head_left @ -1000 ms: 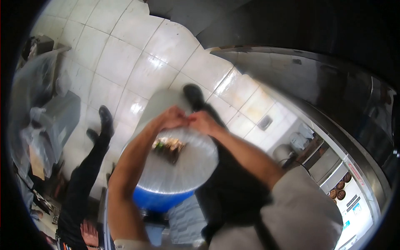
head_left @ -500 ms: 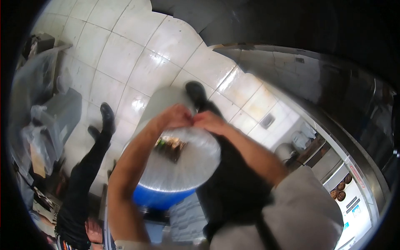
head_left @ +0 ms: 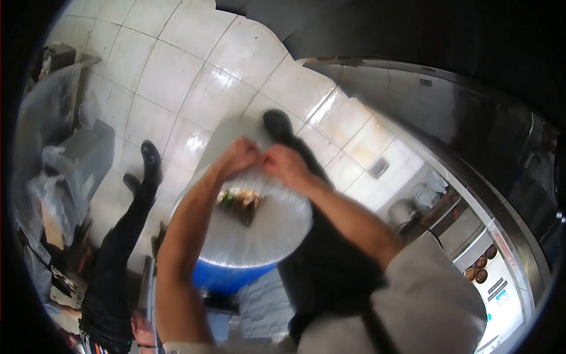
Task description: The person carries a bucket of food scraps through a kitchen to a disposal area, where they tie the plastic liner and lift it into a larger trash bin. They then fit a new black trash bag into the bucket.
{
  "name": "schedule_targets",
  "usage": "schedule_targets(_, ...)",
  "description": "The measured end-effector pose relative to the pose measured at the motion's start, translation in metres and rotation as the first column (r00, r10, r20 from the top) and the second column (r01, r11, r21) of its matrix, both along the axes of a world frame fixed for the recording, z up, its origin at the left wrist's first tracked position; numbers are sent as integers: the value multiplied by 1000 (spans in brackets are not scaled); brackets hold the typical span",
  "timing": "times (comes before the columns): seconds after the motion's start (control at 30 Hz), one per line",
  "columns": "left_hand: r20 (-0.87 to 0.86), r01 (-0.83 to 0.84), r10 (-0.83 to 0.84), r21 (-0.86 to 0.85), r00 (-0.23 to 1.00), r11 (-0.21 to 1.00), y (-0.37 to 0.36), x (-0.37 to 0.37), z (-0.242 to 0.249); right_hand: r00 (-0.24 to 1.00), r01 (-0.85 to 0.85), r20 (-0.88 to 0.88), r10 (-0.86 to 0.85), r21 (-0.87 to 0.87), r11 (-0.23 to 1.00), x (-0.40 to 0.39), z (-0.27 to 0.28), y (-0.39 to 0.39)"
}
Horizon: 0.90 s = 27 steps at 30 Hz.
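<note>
A clear plastic bag (head_left: 268, 233) is spread over the top of a blue bin (head_left: 233, 278). Through its opening, brown and green scraps (head_left: 240, 202) show inside. At the far rim my left hand (head_left: 242, 154) is closed, its fingers pinched on the bag's edge. My right hand (head_left: 284, 165) sits just beside it, also closed at the same edge. The fingertips are slightly blurred, and the bit of plastic between them is hard to make out. Behind the hands a pale grey rounded surface (head_left: 227, 133) reaches over the floor.
Another person's dark-clad leg (head_left: 121, 236) and hand (head_left: 141, 328) are on the left. Nearby stands a grey bin (head_left: 91, 162) with loose plastic. A steel counter (head_left: 501, 227) runs along the right, with round brown items (head_left: 482, 268) by it. White tiles (head_left: 159, 76) cover the floor.
My two hands have drawn slightly apart, the left rising a little and the right shifting slightly left. They stay at the bag's far edge.
</note>
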<state>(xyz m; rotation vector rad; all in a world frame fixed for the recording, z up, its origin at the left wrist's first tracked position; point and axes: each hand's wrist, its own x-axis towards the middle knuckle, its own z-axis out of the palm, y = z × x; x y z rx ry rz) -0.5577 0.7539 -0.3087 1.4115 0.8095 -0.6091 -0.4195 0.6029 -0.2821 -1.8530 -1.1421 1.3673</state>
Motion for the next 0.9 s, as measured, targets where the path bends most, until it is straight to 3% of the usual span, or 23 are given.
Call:
schedule_targets(0.07, -3, -6, 6, -5, 1000, 1000, -1, 1, -2, 997, -36, 74, 32, 51, 998, 2, 4, 0)
schedule_targets(0.13, -23, -23, 22, -27, 999, 999, -1, -1, -5, 971, 160, -138, -195, -227, 961, 3, 11, 3)
schedule_targets(0.17, -23, -21, 21, -28, 1000, 999, 1, -1, -1, 971, 162, -138, -196, -228, 960, 3, 11, 2)
schedule_targets(0.23, -117, -100, 82, -160, 990, 982, 5, 1, 5, 939, 327, -65, -338, -141, 934, 4, 11, 1)
schedule_targets(0.37, -83, -172, 155, -267, 984, 948, 3, -2, 2, 929, 290, -159, -334, -250, 924, 16, 27, 5)
schedule_targets(0.43, -67, -197, 186, -265, 980, 944, 4, 2, 4, 986, 80, -126, -112, -234, 969, 13, 30, 13)
schedule_targets(0.7, -33, -138, 134, -241, 990, 961, 5, 2, 3, 989, 112, -45, -138, -369, 923, 0, 18, 16)
schedule_targets(0.9, -73, -114, 101, -212, 992, 971, 6, 2, 3, 999, 10, 39, -5, -133, 991, 8, 16, 18)
